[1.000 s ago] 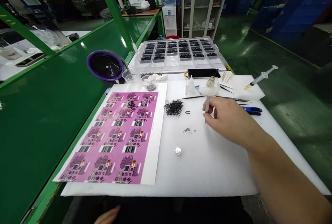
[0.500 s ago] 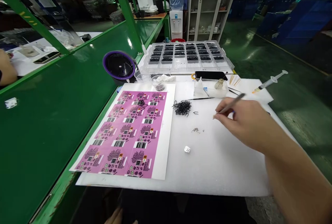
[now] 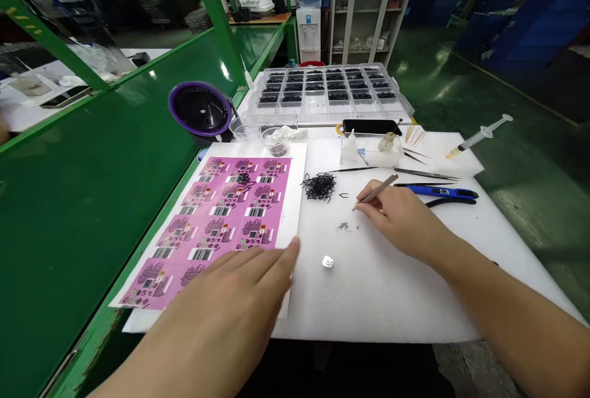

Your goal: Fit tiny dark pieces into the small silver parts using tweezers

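Left hand (image 3: 244, 287) now in view over the near edge of the pink sheet (image 3: 221, 220); right hand (image 3: 401, 217) has swung the tweezers (image 3: 374, 192) down toward the specks.

Half a second ago the left hand was barely visible at the bottom edge; now it reaches flat across the sheet's near right corner, fingers together and extended, holding nothing, fingertips just short of the small white part (image 3: 327, 261). Right hand rests on the white surface (image 3: 391, 300), wrist low, pinching the tweezers like a pen, tip pointing left and near the scatter of tiny specks (image 3: 343, 226). Pile of black clips (image 3: 319, 186) lies just beyond. Risks, as I judge them: the left palm could drag or crease the sheet; a sweeping finger could knock the white part away; a heavy tweezer tip could flick specks across the foam and lose them.
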Action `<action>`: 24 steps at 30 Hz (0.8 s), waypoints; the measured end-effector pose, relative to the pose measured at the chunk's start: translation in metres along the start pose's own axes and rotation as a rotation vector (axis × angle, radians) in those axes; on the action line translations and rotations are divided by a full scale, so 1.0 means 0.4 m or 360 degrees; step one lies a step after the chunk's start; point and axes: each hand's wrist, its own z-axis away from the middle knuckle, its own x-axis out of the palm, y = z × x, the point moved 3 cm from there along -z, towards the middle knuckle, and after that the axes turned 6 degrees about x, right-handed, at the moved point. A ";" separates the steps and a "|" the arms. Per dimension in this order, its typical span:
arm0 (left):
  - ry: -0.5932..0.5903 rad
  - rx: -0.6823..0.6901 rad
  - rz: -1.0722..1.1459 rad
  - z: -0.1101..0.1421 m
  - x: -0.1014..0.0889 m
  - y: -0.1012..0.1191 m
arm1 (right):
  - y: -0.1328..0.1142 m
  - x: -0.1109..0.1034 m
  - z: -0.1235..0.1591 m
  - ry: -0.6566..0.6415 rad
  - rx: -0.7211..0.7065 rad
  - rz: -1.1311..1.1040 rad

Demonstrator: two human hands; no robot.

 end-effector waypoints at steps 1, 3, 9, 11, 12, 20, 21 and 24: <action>-0.0144 0.0118 -0.0064 -0.048 -0.002 0.015 | 0.004 0.005 -0.001 -0.0012 0.0000 -0.0012; -0.0364 0.0290 -0.0112 -0.127 0.000 0.037 | 0.011 0.008 -0.002 -0.0024 0.0000 -0.0029; -0.0589 0.0261 -0.0003 -0.214 0.042 0.028 | 0.004 -0.001 0.009 0.0030 -0.0010 -0.0325; -0.0598 0.0250 0.0188 -0.216 0.055 0.010 | -0.001 0.002 0.013 -0.0033 0.0021 -0.0353; -0.0591 0.0233 0.0267 -0.215 0.059 -0.002 | -0.002 0.005 0.014 -0.0067 0.0045 -0.0328; -0.0327 0.0130 0.0301 -0.224 0.055 -0.040 | 0.000 0.014 0.011 -0.0139 0.0116 -0.0232; -0.0325 0.0132 0.0274 -0.224 0.057 -0.039 | 0.000 0.013 0.011 -0.0141 0.0120 -0.0222; -0.0323 0.0124 0.0268 -0.224 0.066 -0.035 | -0.001 0.012 0.012 -0.0150 0.0131 -0.0244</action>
